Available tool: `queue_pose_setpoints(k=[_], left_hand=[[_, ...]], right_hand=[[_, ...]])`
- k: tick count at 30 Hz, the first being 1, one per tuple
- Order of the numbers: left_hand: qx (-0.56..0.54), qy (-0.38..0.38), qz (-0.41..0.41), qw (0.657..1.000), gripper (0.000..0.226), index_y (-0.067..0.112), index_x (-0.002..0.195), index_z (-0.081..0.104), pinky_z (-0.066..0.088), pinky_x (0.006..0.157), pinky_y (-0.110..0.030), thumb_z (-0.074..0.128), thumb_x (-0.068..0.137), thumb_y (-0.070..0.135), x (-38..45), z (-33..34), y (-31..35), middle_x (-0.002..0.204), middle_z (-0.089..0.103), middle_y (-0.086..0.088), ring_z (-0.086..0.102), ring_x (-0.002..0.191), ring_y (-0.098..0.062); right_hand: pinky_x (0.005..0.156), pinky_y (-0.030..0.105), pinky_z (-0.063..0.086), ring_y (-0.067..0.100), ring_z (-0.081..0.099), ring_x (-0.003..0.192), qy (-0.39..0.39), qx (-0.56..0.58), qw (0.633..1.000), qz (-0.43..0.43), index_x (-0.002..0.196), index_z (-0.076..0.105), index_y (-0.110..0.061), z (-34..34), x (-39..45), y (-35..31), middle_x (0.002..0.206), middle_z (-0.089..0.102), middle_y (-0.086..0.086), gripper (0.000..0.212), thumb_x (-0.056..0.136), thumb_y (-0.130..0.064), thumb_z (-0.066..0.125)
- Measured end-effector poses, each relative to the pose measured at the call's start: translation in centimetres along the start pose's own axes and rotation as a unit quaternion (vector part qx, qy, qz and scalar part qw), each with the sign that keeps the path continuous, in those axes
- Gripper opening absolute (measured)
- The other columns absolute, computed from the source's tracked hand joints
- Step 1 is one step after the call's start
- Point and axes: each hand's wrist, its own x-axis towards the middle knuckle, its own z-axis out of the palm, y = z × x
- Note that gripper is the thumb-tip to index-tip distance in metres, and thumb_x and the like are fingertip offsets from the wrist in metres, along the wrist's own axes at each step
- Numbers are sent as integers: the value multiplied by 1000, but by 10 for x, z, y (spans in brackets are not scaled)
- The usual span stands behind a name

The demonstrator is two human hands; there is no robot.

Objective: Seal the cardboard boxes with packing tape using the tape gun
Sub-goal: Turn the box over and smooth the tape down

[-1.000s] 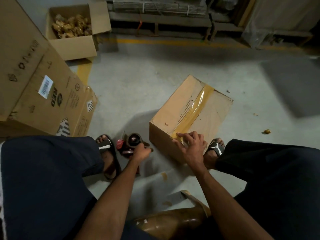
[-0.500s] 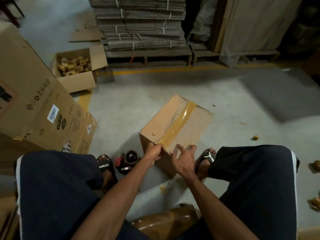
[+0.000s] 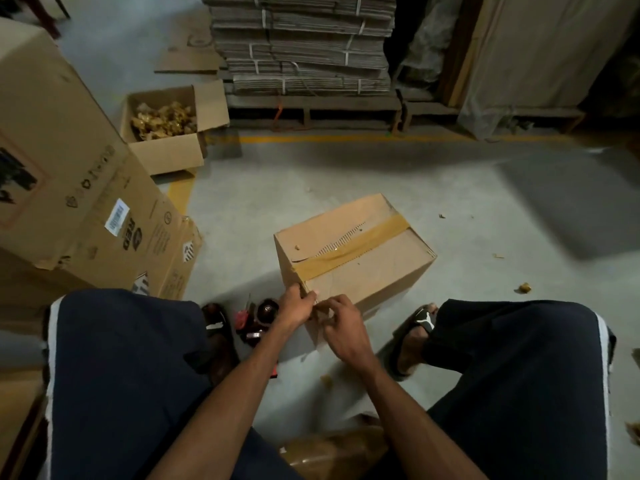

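A small cardboard box (image 3: 377, 282) stands on the floor between my feet, with a strip of brown packing tape (image 3: 349, 245) running across its top seam. Where the tape comes down over the near edge, my left hand (image 3: 298, 304) and my right hand (image 3: 341, 323) meet, fingers curled and pinching the tape end against the box's near side. The red and black tape gun (image 3: 256, 318) lies on the floor just left of my left hand, beside my left foot, and nothing holds it.
A large printed carton (image 3: 69, 188) leans at the left. Behind it is an open box of golden scraps (image 3: 162, 133). Bundled flat cardboard (image 3: 304, 46) is stacked on a pallet at the back. A brown wrapped bundle (image 3: 332, 452) lies between my knees. Small scraps dot the floor at right.
My left hand let go of the tape gun and moved right to the box's near edge. My right hand slid from the top edge down to the tape end.
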Motion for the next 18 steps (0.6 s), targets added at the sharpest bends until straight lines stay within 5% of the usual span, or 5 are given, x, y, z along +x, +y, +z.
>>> queue_pose_setpoints(k=[6,11,13,15,18], left_hand=[[75,-8,35,997,30,10,124,68,51,96,-34,68,95,16,11,-50,6,118,70,-3,66,110,-24],[106,106,71,986,68,16,146,48,49,101,-37,69,83,0,3,-60,14,137,58,-10,55,125,-27],[232,151,183,943,71,19,150,42,45,108,-39,65,84,4,-11,-44,14,144,47,-7,44,133,-25],[339,115,274,893,64,21,152,39,36,118,-43,60,92,15,-20,-26,11,152,39,-5,36,140,-22],[433,63,278,855,53,24,154,35,20,123,-42,43,103,37,-19,-13,4,160,33,-1,28,147,-21]], right_hand=[[95,35,55,16,59,109,23,-14,999,-24,122,71,-16,0,5,17,121,56,-3,29,95,-15,63],[94,32,52,15,49,119,34,-90,995,-18,128,65,-25,-1,9,21,130,52,-5,30,99,-22,60],[93,34,52,16,50,120,50,-87,995,-12,129,63,-25,0,12,19,130,52,-5,30,100,-25,58],[95,38,50,20,50,122,70,-103,992,-9,136,59,-25,0,17,19,135,51,-2,38,99,-30,58],[101,44,43,26,49,126,90,-162,982,-39,145,51,-23,-4,31,22,142,50,5,49,98,-35,60]])
